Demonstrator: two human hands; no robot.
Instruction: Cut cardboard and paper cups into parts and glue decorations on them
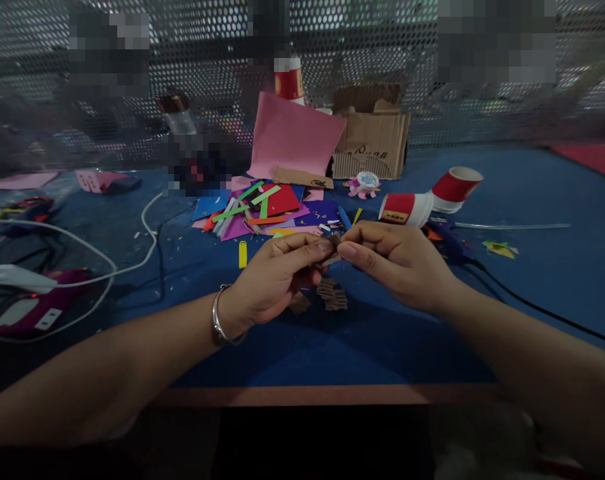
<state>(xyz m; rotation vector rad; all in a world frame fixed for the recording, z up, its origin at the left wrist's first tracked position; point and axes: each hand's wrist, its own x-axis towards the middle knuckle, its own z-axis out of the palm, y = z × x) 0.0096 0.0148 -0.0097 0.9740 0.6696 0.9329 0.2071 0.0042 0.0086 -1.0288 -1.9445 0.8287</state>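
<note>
The camera rides on the person's head, facing forward and down. A flat blue tabletop (382, 353) lies near.

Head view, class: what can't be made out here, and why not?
Head view: full shape of the brown piece, covered by the left hand and right hand.
Head view: far end of the red sheet, cut off by the right edge.
Head view: label on the front cup, too small to read.
Head view: mark on the yellow strip, too small.
</note>
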